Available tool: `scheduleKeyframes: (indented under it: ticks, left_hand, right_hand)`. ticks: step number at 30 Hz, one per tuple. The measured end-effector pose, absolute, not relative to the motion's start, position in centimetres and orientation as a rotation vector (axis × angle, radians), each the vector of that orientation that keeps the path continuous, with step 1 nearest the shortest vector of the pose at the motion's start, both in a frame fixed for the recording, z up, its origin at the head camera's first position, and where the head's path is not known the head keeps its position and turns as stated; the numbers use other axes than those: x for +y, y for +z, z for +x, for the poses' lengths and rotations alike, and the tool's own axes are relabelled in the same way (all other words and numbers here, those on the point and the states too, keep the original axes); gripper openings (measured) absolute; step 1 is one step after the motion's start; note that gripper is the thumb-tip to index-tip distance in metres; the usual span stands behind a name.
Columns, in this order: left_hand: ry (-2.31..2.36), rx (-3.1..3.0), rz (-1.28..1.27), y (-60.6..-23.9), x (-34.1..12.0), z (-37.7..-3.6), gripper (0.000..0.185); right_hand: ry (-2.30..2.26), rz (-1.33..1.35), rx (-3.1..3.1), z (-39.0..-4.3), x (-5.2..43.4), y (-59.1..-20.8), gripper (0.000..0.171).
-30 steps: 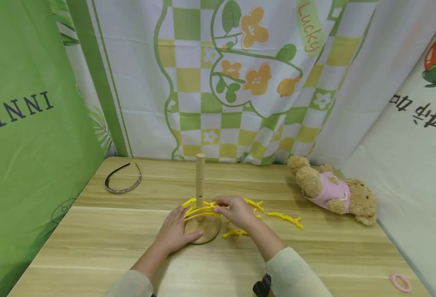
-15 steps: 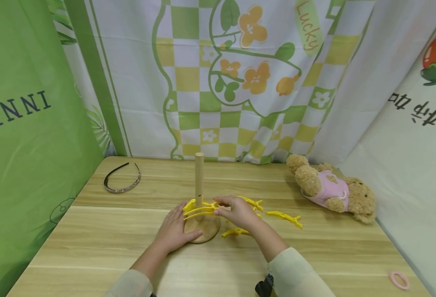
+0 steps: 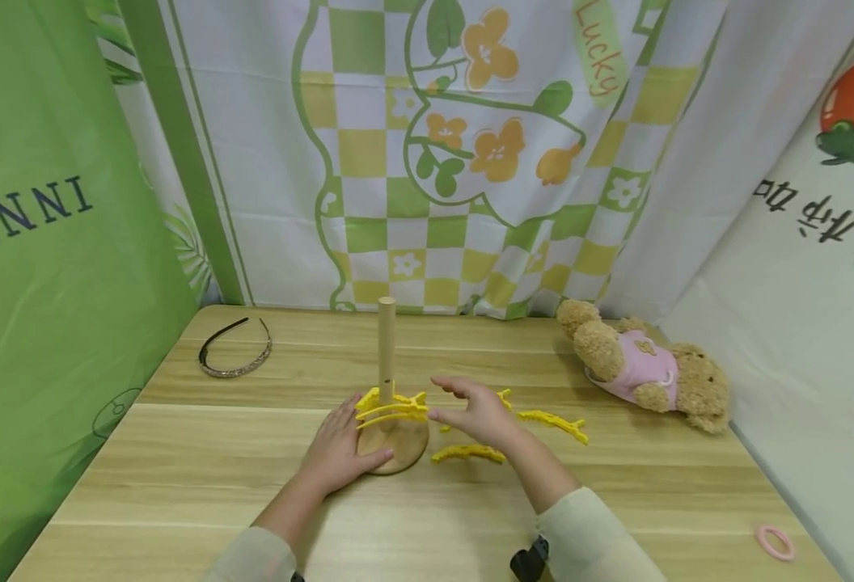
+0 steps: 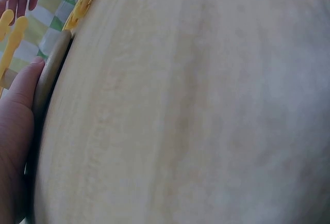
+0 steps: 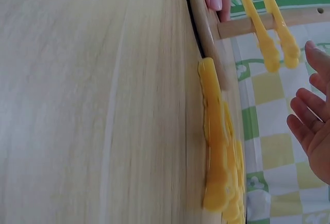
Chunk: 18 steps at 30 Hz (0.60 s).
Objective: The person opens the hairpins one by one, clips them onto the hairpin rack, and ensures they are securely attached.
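A round wooden base carries an upright wooden post. Several yellow branch-shaped plastic pieces sit across the lower post; in the right wrist view, two yellow pieces cross it one above the other, spaced apart. My left hand rests against the base's left side, fingers straight and thumb lying along its front rim. Just right of the mounted pieces, my right hand is spread with nothing in it. Loose yellow pieces lie by it on the table: a front one and a right one, others partly hidden.
A glittery headband lies at the table's back left. The teddy bear in pink lies on its side at the back right. Near the right edge is a pink ring. Printed curtains hang behind and at both sides.
My right hand has let go of the yellow piece at the post, spread its fingers and drawn slightly right. The left hand stays on the base. The head view has shifted a little.
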State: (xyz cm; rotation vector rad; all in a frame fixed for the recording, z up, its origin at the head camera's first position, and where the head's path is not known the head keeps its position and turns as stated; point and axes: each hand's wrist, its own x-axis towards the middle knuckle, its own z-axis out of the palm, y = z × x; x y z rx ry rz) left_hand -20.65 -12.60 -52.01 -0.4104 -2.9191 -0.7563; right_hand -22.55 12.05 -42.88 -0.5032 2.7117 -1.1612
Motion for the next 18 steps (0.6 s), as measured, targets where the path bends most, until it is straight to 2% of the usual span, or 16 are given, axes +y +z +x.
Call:
scheduleKeyframes:
  ticks: [9,18]
  left_hand:
    - [-0.753,-2.929,-0.399,-52.0,-12.7,-20.7,0.099]
    - [-0.783,-2.928,-0.391,-51.9,-12.6,-20.5,0.098]
  right_hand:
    - [-1.244,-0.444,2.791,-22.0,15.7,-43.3,0.053]
    - [-1.214,-0.281,2.847,-20.9,21.5,-44.4,0.059]
